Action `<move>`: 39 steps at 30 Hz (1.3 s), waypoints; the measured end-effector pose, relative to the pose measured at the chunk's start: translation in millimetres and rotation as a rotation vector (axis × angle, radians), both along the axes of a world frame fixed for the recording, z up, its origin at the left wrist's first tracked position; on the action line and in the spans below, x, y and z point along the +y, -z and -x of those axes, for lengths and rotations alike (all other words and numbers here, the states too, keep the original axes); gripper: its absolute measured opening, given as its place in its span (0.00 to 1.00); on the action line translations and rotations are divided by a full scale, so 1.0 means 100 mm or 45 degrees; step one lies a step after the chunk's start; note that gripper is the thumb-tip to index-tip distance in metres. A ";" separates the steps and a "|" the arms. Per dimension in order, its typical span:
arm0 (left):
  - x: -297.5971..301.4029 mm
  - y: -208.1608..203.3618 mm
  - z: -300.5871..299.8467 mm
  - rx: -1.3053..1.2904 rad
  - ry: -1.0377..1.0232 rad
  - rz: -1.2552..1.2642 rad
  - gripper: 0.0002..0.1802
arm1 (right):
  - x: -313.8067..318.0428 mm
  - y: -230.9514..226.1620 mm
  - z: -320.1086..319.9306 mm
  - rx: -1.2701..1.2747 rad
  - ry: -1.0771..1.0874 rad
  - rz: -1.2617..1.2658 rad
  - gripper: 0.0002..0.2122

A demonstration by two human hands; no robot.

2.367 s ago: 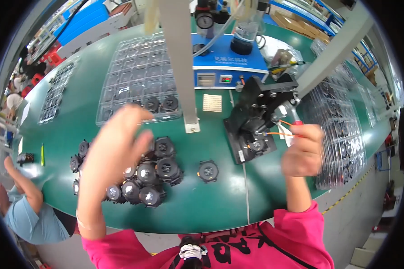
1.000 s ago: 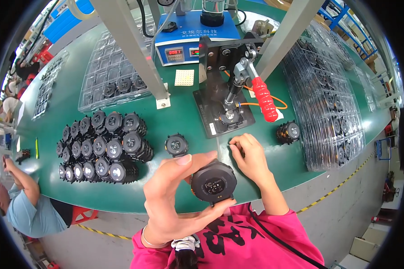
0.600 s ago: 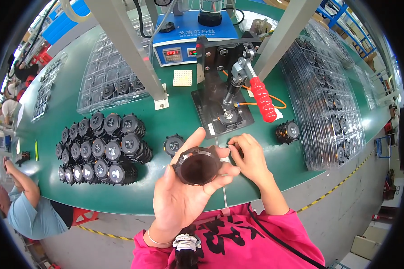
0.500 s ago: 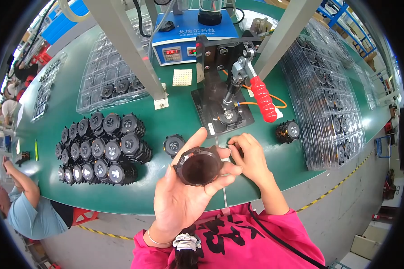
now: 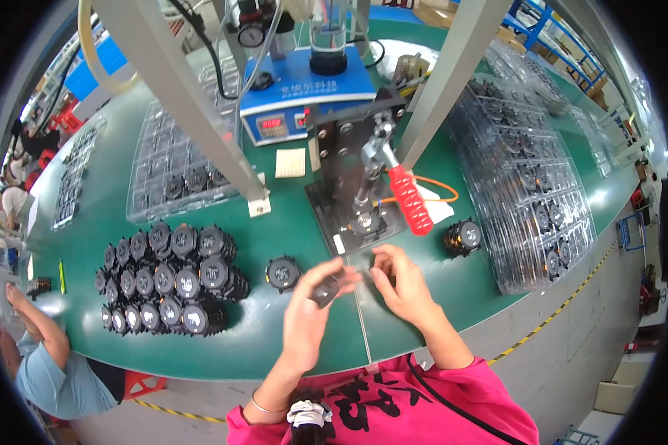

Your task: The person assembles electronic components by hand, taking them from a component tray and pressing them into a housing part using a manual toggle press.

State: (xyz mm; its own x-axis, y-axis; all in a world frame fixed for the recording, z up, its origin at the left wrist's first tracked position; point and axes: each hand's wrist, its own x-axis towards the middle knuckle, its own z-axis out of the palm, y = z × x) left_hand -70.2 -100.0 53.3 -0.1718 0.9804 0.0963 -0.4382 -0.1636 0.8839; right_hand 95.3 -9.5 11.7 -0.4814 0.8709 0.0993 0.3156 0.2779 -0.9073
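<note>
My left hand (image 5: 306, 322) holds a dark, round, glossy watch-like part (image 5: 326, 291) between thumb and fingers, tilted and slightly blurred. To its right, my right hand (image 5: 407, 289) is just above the green table, fingers bent and apart with nothing seen in them. Ahead of both hands stands a toggle clamp with a red handle (image 5: 410, 204) on a black base plate (image 5: 323, 215). Under the clamp's plunger sits another round black part (image 5: 365, 222). A single black round part (image 5: 283, 274) lies left of my left hand.
Stacked black round parts (image 5: 163, 278) stand in rows at left. A small stack (image 5: 464, 236) is at right, beside piled clear trays (image 5: 527, 185). Behind the clamp are a blue box with a red display (image 5: 308, 96) and metal posts (image 5: 453, 74). Another person (image 5: 59, 363) sits far left.
My left hand has turned the round part from face-up to tilted and brought it closer to the clamp base. My right hand stays near the clamp, fingers slightly more apart. The view has shifted.
</note>
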 end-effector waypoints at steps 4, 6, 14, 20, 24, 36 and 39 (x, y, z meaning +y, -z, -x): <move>-0.09 0.30 -0.04 1.186 -0.007 -0.042 0.26 | 0.05 0.09 0.00 0.556 0.046 -0.465 0.22; -0.08 0.37 -0.09 1.531 -0.006 -0.091 0.29 | 0.14 0.01 0.09 0.620 0.113 -0.580 0.25; -0.03 0.43 -0.10 1.693 0.032 -0.079 0.31 | 0.74 -0.30 0.47 0.861 -0.016 -1.099 0.34; -0.04 0.46 -0.09 1.645 0.058 -0.095 0.30 | 0.91 -0.38 0.55 0.741 -0.004 -1.382 0.24; -0.03 0.51 -0.07 1.582 0.025 -0.090 0.31 | 0.91 -0.99 0.52 0.772 0.100 -1.218 0.25; 0.02 0.29 0.01 1.591 -0.212 -0.143 0.30 | 0.54 -0.42 0.29 0.234 0.323 -0.579 0.05; 0.22 0.15 0.05 1.678 -0.315 -0.125 0.30 | 0.56 0.02 0.31 -0.215 0.205 -0.629 0.11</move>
State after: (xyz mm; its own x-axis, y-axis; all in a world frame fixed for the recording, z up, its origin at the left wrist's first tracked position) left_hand -75.3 -78.5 38.1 -0.0676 0.9170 0.3931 0.7738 -0.2005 0.6008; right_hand 64.8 46.8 10.0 -0.3900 0.8044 0.4480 0.5194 0.5940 -0.6144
